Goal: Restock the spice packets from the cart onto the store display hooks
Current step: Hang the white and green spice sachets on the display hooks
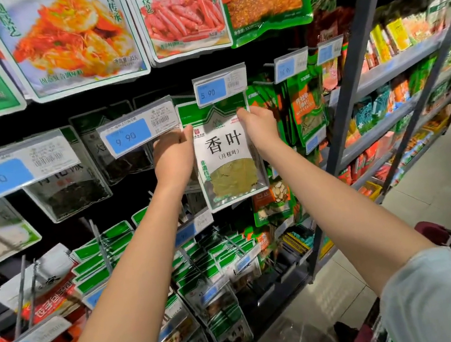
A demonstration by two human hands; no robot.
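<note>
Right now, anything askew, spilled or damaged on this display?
Nothing spilled or torn that I can see. Only the bay leaf packet sits slightly tilted below the 5.90 price tag, with the left hand and right hand pinching its top corners. Whether it is on a hook is hidden.

Both hands, left hand (173,151) and right hand (259,126), pinch a bay-leaf packet (226,156) just below the 5.90 price tag (220,86) at twelve o'clock.

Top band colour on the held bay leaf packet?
Green, with a white peaked outline; head view, bay leaf packet.
</note>
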